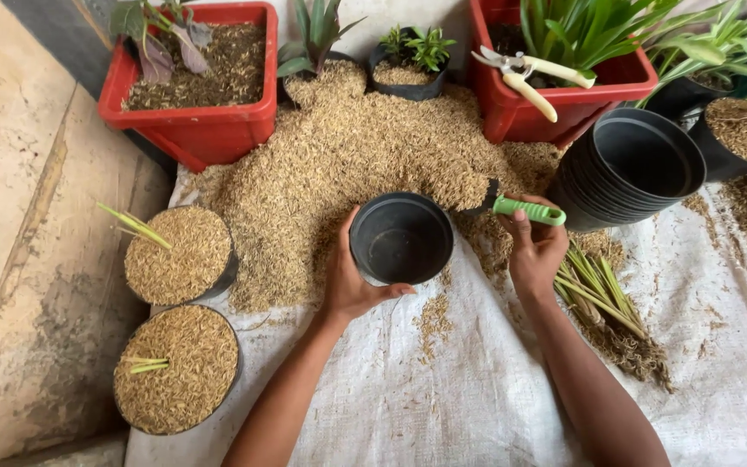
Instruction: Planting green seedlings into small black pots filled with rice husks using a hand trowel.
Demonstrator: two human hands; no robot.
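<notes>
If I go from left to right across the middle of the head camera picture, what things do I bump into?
Husk-filled pot with a green shoot → left hand → empty black pot → green-handled scoop in the right hand → bundle of seedlings → stack of black pots.

The empty black pot (401,238) is smooth, matt plastic. The trowel handle (529,210) is shiny green plastic. The rice husks (339,156) look dry and rough, lying on a white woven plastic sheet (477,389).
</notes>
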